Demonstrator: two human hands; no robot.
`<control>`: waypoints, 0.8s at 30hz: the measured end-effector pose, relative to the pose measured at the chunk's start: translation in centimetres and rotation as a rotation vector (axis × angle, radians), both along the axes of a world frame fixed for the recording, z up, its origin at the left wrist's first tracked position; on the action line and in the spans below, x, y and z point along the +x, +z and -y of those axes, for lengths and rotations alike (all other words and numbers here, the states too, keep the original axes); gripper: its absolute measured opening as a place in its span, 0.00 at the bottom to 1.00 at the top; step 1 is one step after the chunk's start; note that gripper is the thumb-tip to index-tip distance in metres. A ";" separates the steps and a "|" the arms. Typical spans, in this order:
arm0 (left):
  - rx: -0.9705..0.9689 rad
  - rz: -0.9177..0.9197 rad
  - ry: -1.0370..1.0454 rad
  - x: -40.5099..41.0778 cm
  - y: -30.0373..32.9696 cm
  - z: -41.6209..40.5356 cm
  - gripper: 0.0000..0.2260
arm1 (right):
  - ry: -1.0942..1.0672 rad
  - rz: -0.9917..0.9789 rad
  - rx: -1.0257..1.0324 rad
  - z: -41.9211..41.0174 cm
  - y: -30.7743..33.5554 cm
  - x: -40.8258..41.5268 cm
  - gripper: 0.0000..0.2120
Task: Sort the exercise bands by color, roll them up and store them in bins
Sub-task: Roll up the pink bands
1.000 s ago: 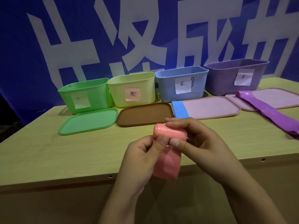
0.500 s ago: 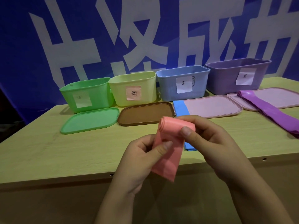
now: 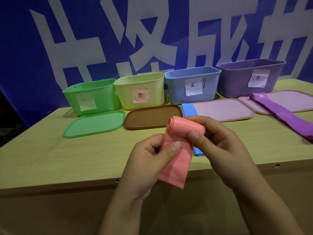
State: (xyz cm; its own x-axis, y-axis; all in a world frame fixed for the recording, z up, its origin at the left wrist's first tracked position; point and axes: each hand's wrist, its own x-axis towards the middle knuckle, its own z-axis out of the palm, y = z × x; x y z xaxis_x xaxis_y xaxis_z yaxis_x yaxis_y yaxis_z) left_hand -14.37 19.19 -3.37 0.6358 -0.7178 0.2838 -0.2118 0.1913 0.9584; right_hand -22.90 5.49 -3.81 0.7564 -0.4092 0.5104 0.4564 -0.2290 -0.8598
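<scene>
A pink exercise band (image 3: 176, 158) is partly rolled, with its loose tail hanging over the table's front edge. My right hand (image 3: 220, 146) grips the rolled top between thumb and fingers. My left hand (image 3: 149, 160) pinches the flat part just under the roll. A blue band (image 3: 189, 110) lies flat behind my hands, mostly hidden by them. A purple band (image 3: 284, 114) lies at the right across a lid. At the back stand a green bin (image 3: 91, 97), a yellow-green bin (image 3: 140, 90) with a pink label, a blue bin (image 3: 191, 85) and a purple bin (image 3: 250, 77).
Lids lie in front of the bins: a green lid (image 3: 94, 124), a brown lid (image 3: 152, 116) and two pale pink lids (image 3: 223, 110) (image 3: 291, 100). The wooden table (image 3: 50, 158) ends right at my hands. A blue banner with white characters hangs behind.
The roll has grown thicker and the hanging tail shorter as both hands turned the pink band. My hands have stayed over the table's front edge.
</scene>
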 end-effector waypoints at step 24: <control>0.028 -0.044 0.030 0.4 -0.3 0.1 0.14 | 0.020 -0.101 -0.034 -0.1 -0.2 0.6 0.12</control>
State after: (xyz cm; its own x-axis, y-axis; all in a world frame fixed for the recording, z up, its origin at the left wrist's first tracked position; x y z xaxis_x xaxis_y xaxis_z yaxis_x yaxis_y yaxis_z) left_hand -13.96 19.10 -3.70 0.6683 -0.7056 0.2355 -0.1745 0.1590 0.9717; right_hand -22.27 5.63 -3.98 0.8122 -0.3776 0.4447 0.3727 -0.2506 -0.8935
